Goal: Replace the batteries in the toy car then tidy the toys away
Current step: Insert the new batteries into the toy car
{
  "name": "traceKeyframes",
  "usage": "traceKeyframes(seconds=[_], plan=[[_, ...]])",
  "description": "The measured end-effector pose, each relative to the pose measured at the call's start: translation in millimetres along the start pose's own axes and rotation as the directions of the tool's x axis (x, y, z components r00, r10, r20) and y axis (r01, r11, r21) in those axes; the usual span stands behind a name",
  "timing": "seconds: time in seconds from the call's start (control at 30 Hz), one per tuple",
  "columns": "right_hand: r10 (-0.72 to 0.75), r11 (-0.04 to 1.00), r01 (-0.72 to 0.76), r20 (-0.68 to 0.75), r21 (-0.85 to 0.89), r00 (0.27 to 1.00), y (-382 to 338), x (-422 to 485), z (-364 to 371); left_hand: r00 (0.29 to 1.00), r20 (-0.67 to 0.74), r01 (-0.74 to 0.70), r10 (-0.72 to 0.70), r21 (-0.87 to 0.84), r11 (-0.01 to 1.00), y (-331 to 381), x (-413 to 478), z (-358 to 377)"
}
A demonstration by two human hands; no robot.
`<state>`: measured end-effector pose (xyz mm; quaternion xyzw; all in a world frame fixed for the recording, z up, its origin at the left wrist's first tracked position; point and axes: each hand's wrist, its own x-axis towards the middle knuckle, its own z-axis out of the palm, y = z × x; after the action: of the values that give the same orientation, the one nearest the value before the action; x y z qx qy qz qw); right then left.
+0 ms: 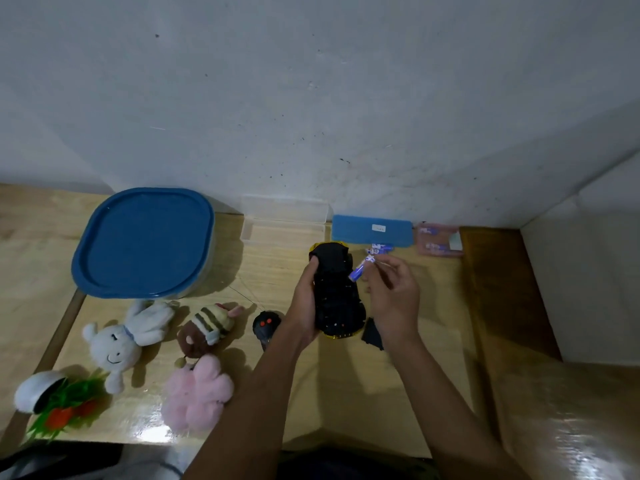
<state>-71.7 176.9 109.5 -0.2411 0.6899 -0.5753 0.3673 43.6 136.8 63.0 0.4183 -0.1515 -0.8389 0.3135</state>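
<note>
The toy car [337, 292] lies upside down on the wooden table, black underside up, yellow body showing at both ends. My left hand [304, 306] grips its left side. My right hand [393, 292] pinches a blue and white battery [360, 270] just above the car's right edge. More batteries [379, 249] lie behind it on the table. A black battery cover [372, 336] lies by the car's near right corner. A black remote control [265, 325] with red buttons sits left of my left wrist.
A big tub with a blue lid [143, 242] stands at the back left. Near it lie a white plush [124, 337], a brown striped plush [204, 329], a pink plush [195, 393] and a white pot with plastic greenery [52, 400]. A clear box [284, 220], a blue case [372, 230] and a pink battery pack [438, 240] line the wall.
</note>
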Motion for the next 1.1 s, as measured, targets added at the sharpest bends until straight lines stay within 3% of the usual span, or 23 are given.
traceKeyframes(seconds=[0.2, 0.33, 0.43, 0.57, 0.77, 0.87, 0.93, 1.0, 1.1], plan=[[-0.28, 0.907, 0.3, 0.11, -0.294, 0.954, 6, -24, 13, 0.999, 0.014, -0.036, 0.036, 0.06, 0.998, -2, -15, 8], [-0.397, 0.838, 0.387, 0.055, -0.385, 0.916, 15, -31, 14, 0.999, 0.007, -0.053, 0.052, 0.072, 0.996, -2, -24, 8], [-0.539, 0.715, 0.481, 0.039, -0.508, 0.842, 18, -37, 13, 0.996, -0.009, -0.085, 0.086, 0.07, 0.994, -1, -29, 7], [-0.583, 0.67, 0.523, 0.063, -0.528, 0.81, 20, -37, 12, 0.994, 0.007, -0.107, 0.107, 0.092, 0.99, 6, -35, 10], [-0.556, 0.593, 0.504, 0.133, -0.628, 0.82, 15, -38, 12, 0.988, 0.043, -0.15, 0.146, 0.111, 0.982, 10, -45, 12], [-0.53, 0.602, 0.518, 0.182, -0.607, 0.828, 13, -37, 11, 0.984, 0.039, -0.179, 0.175, 0.15, 0.972, 11, -48, 11], [-0.473, 0.674, 0.5, 0.203, -0.543, 0.857, 12, -36, 9, 0.978, 0.015, -0.207, 0.207, 0.172, 0.963, 10, -49, 11], [-0.362, 0.82, 0.398, 0.165, -0.411, 0.917, 11, -38, 8, 0.971, 0.004, -0.237, 0.241, 0.2, 0.951, 8, -48, 10], [0.013, 0.985, 0.014, 0.156, -0.171, 0.988, 0, -43, 5, 0.958, 0.005, -0.28, 0.286, 0.22, 0.934, 5, -46, 10]])
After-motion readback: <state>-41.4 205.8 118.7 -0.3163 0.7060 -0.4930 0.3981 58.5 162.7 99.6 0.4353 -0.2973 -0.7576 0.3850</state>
